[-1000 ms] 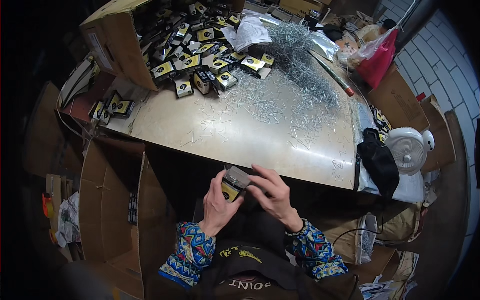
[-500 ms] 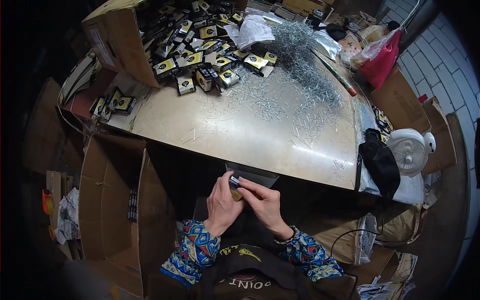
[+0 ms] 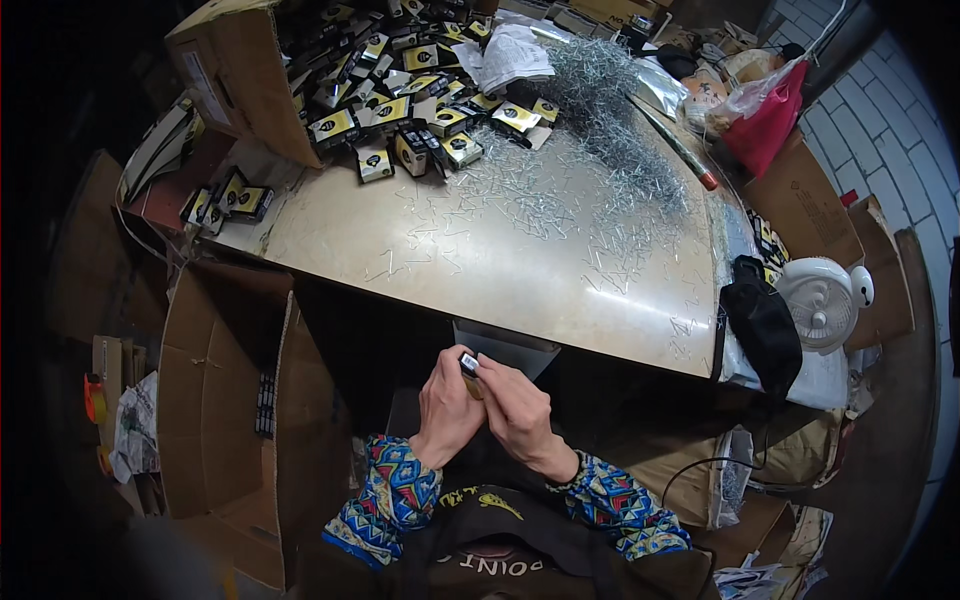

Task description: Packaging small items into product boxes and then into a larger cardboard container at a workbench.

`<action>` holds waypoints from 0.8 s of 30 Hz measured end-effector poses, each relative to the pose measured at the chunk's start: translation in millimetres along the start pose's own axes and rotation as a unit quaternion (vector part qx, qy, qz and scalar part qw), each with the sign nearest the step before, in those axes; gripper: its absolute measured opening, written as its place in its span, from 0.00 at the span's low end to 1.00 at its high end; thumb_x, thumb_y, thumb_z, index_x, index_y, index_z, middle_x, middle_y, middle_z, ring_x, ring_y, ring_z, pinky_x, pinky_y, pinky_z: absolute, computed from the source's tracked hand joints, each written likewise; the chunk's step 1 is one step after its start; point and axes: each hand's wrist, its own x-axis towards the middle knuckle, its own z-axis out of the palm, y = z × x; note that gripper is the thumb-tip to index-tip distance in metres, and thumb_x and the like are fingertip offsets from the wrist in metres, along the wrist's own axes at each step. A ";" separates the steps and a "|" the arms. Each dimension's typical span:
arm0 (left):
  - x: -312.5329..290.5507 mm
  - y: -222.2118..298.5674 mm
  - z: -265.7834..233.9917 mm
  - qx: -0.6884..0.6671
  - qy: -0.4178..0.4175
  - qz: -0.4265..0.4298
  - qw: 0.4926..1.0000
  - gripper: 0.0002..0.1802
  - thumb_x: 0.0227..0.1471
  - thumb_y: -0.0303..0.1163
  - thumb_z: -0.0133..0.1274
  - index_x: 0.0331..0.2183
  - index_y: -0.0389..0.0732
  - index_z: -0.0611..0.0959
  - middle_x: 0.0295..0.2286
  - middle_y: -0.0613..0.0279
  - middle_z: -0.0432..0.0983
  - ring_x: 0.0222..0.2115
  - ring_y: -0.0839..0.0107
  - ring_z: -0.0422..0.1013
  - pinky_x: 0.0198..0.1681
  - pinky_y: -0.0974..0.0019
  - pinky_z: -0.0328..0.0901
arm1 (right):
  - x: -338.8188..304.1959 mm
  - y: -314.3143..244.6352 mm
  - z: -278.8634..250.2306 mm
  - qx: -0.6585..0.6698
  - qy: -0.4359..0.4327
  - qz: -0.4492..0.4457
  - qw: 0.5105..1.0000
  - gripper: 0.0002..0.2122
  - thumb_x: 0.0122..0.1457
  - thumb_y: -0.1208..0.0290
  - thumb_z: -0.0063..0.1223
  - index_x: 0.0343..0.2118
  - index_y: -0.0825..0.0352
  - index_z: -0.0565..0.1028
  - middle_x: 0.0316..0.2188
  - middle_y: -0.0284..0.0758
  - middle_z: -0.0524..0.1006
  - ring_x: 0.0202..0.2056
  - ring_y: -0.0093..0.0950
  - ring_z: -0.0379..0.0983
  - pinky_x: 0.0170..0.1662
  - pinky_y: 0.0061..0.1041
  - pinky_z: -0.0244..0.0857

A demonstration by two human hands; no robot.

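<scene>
head camera, left hand (image 3: 448,408) and right hand (image 3: 518,408) together, each grip closed on one small box (image 3: 469,364), mostly hidden between them, just short of the counter's (image 3: 350,235) near edge! near left, an open carton (image 3: 222,390); right, a white fan (image 3: 820,308). across the counter, scattered metal pins (image 3: 520,198), then, far left, a heap of black-and-yellow boxes (image 3: 390,112)!

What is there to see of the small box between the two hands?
The small rectangular black-and-yellow box looks like thin card; its end, dark with a white patch, faces the camera. The bare left hand and bare right hand hold it, clear of the pale, smooth tabletop. They hide most of it, its far end included.
</scene>
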 end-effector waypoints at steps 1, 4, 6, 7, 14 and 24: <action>0.0 0.7 -0.7 -0.013 0.000 -0.007 1.000 0.32 0.42 0.25 0.61 0.48 0.38 0.65 0.38 0.46 0.69 0.38 0.46 0.70 0.36 0.53 0.67 | -0.2 2.9 -0.3 0.020 -0.001 -0.008 1.000 0.09 0.51 0.86 0.57 0.37 0.74 0.78 0.37 0.46 0.80 0.36 0.37 0.80 0.39 0.26 0.73; 6.6 13.4 -6.2 -0.028 0.009 0.016 0.999 0.35 0.41 0.27 0.63 0.51 0.38 0.65 0.40 0.44 0.67 0.42 0.46 0.68 0.40 0.54 0.67 | 9.6 20.4 -11.7 0.060 -0.043 -0.021 0.997 0.12 0.49 0.87 0.56 0.38 0.73 0.77 0.37 0.46 0.80 0.37 0.40 0.79 0.40 0.28 0.73; 14.3 20.7 -16.9 0.062 0.006 0.071 0.996 0.44 0.41 0.34 0.66 0.56 0.34 0.62 0.50 0.44 0.62 0.48 0.49 0.63 0.53 0.57 0.60 | 26.9 42.6 -37.5 -0.081 0.035 -0.053 0.995 0.13 0.53 0.84 0.53 0.43 0.73 0.77 0.37 0.46 0.79 0.37 0.40 0.78 0.44 0.30 0.71; 16.0 14.7 -20.4 0.056 0.035 0.077 0.995 0.42 0.42 0.34 0.66 0.55 0.32 0.63 0.49 0.45 0.64 0.48 0.50 0.63 0.53 0.56 0.60 | 46.6 44.9 -55.8 -0.146 0.081 -0.076 0.983 0.14 0.56 0.83 0.50 0.46 0.73 0.76 0.40 0.48 0.78 0.42 0.41 0.77 0.48 0.32 0.69; 78.2 7.6 1.2 -0.012 0.061 0.123 0.990 0.26 0.52 0.40 0.57 0.48 0.35 0.73 0.41 0.49 0.72 0.45 0.53 0.67 0.50 0.58 0.61 | 61.2 59.8 -16.3 0.087 0.017 0.022 0.996 0.15 0.58 0.85 0.50 0.48 0.71 0.75 0.47 0.42 0.77 0.49 0.32 0.74 0.51 0.26 0.66; 187.7 -164.0 -231.4 0.254 0.371 -0.120 0.885 0.28 0.55 0.50 0.51 0.36 0.30 0.75 0.37 0.40 0.73 0.42 0.44 0.66 0.47 0.48 0.61 | 69.6 91.9 -9.9 0.168 0.041 0.221 0.960 0.11 0.63 0.76 0.51 0.45 0.75 0.76 0.39 0.40 0.80 0.40 0.24 0.76 0.46 0.21 0.69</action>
